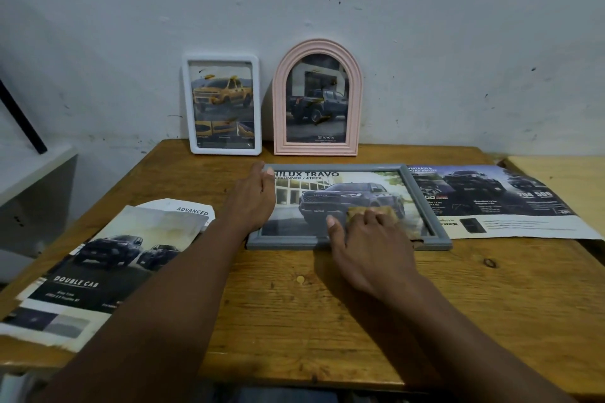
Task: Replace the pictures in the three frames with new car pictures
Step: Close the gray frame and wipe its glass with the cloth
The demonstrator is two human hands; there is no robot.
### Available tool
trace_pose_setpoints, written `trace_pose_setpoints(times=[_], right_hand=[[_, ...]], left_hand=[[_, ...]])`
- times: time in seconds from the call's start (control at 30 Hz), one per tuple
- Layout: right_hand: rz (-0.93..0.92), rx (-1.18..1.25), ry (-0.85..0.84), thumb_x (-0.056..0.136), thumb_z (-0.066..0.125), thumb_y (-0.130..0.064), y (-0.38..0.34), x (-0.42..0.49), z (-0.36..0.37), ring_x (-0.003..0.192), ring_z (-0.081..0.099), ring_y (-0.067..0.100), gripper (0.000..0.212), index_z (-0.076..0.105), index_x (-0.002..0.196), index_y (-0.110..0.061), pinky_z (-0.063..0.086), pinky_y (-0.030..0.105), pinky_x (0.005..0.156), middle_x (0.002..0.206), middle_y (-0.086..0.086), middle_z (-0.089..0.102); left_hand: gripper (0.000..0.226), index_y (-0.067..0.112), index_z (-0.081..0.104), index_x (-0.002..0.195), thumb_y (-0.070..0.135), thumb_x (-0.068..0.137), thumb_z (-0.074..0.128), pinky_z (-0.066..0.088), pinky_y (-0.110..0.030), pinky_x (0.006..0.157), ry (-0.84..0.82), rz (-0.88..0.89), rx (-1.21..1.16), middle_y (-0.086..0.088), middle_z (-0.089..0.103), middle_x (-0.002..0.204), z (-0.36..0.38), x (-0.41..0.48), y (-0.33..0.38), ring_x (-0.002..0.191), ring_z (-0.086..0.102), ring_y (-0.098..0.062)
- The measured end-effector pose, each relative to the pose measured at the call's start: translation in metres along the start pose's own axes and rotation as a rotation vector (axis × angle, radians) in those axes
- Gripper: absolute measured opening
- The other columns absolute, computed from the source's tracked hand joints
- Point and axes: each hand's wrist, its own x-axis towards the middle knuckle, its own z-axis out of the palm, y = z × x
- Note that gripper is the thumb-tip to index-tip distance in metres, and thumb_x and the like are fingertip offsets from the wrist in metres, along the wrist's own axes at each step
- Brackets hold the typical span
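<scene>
Across the middle of the worn wooden table point(327, 304), just ahead of both hands, a grey rectangular picture frame point(425, 206) is laid flat, glass up, its long axis running left to right, a dark pickup picture already seen behind the glass. Its left short end is taken by the left hand point(253, 198), fingers curled at the far-left corner. The right hand point(366, 239) is set on the glass, fingers bent down over a small tan cloth pad point(357, 211), thumb stuck out sideways. The right short end is left unheld, and the right hand is judged the nearer to it if the frame is to be lifted. Behind, a white rounded-corner frame point(188, 105) and a pink arched frame point(280, 108) are propped at the wall, car pictures inside. Printed car brochure sheets are spread to the left point(98, 265) and, tucked partly under the grey frame, to the right point(491, 199)
</scene>
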Motion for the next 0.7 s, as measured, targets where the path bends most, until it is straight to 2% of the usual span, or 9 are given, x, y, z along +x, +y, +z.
trace_pose_setpoints(times=[0.07,0.2,0.27,0.37,0.43,0.5,0.57,0.7], right_hand=[[-0.12,0.036,0.036,0.089,-0.008,-0.06,-0.02,-0.007,0.002,0.136,0.039,0.03,0.091,0.052,0.135,-0.008,0.027,0.044,0.114,0.143,0.015,0.051],[-0.337,0.072,0.004,0.091,0.005,-0.049,-0.054,-0.013,0.007,0.143,0.031,0.025,0.077,0.043,0.144,-0.009,0.022,0.042,0.116,0.152,0.013,0.042],[-0.387,0.146,-0.041,0.093,0.009,-0.046,-0.052,-0.009,0.002,0.146,0.027,0.022,0.071,0.041,0.147,-0.012,0.019,0.04,0.118,0.157,0.011,0.036],[-0.366,0.299,-0.102,0.105,0.025,-0.036,-0.026,-0.003,-0.014,0.142,0.032,0.017,0.046,0.048,0.14,-0.018,0.024,0.034,0.114,0.154,0.005,0.041],[-0.351,0.234,-0.111,0.106,0.025,-0.039,-0.015,-0.004,-0.015,0.148,0.022,0.015,0.049,0.041,0.147,-0.019,0.017,0.034,0.118,0.159,0.004,0.032],[-0.381,0.127,-0.125,0.102,0.018,-0.047,-0.022,-0.009,-0.005,0.151,0.011,0.017,0.06,0.029,0.154,-0.017,0.008,0.037,0.122,0.163,0.007,0.022],[-0.417,0.107,-0.112,0.099,0.017,-0.05,-0.038,-0.011,0.006,0.152,0.008,0.019,0.067,0.022,0.156,-0.015,0.004,0.038,0.123,0.164,0.009,0.017],[-0.494,0.135,-0.106,0.1,0.026,-0.047,-0.058,-0.002,0.01,0.153,0.005,0.02,0.066,0.019,0.157,-0.015,0.002,0.037,0.122,0.165,0.01,0.012]], left_hand=[[0.045,0.023,0.042,0.144,0.045,0.109,0.024,0.039,-0.037,0.078,0.007,0.004,-0.001,-0.009,0.064,0.108,0.001,0.0,0.0,0.085,0.055,-0.013],[0.047,0.023,0.042,0.143,0.047,0.108,0.021,0.041,-0.038,0.079,0.016,-0.017,-0.009,-0.009,0.064,0.109,0.002,0.002,-0.003,0.09,0.057,-0.02],[0.05,0.025,0.043,0.14,0.051,0.105,0.019,0.043,-0.039,0.079,0.019,-0.015,-0.023,-0.007,0.065,0.112,0.002,0.003,-0.003,0.092,0.059,-0.02],[0.051,0.027,0.041,0.143,0.053,0.105,0.019,0.042,-0.039,0.082,0.002,-0.029,-0.038,-0.006,0.064,0.118,0.001,0.002,-0.004,0.098,0.059,-0.02],[0.049,0.028,0.039,0.144,0.051,0.106,0.019,0.04,-0.038,0.083,-0.001,-0.042,-0.042,-0.005,0.064,0.119,0.001,0.003,-0.005,0.099,0.059,-0.02],[0.048,0.029,0.04,0.142,0.051,0.106,0.019,0.042,-0.038,0.08,-0.002,-0.038,-0.043,-0.004,0.065,0.117,0.001,0.003,-0.005,0.095,0.06,-0.016],[0.046,0.028,0.042,0.14,0.05,0.107,0.019,0.041,-0.036,0.076,0.006,-0.036,-0.033,-0.002,0.066,0.115,0.001,0.003,-0.003,0.09,0.06,-0.012],[0.041,0.028,0.043,0.138,0.046,0.108,0.02,0.039,-0.035,0.075,0.008,-0.032,-0.024,-0.001,0.067,0.111,0.001,0.003,-0.002,0.087,0.058,-0.009]])
